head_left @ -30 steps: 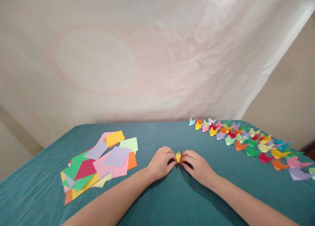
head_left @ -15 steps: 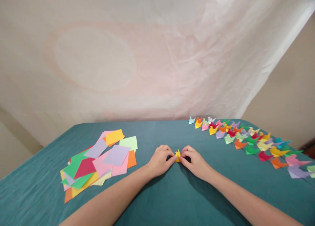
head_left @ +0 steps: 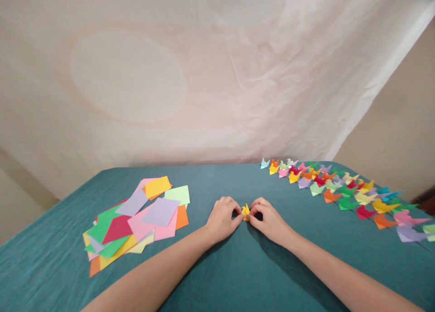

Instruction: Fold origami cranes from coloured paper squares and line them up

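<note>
A small yellow folded paper piece (head_left: 245, 211) sits between my two hands at the middle of the teal table (head_left: 238, 276). My left hand (head_left: 222, 220) pinches its left side with curled fingers. My right hand (head_left: 268, 219) pinches its right side, fingers closed on it. Most of the yellow paper is hidden by my fingertips; only a small peak shows.
A loose pile of coloured paper squares (head_left: 136, 219) lies to the left of my hands. Rows of several finished folded paper birds (head_left: 343, 192) run along the right side toward the table's edge. A creased pale cloth (head_left: 204, 76) hangs behind the table.
Both hands with the yellow paper have shifted slightly farther from me; the fingers have closed in tighter round the paper. The piles have not moved.
</note>
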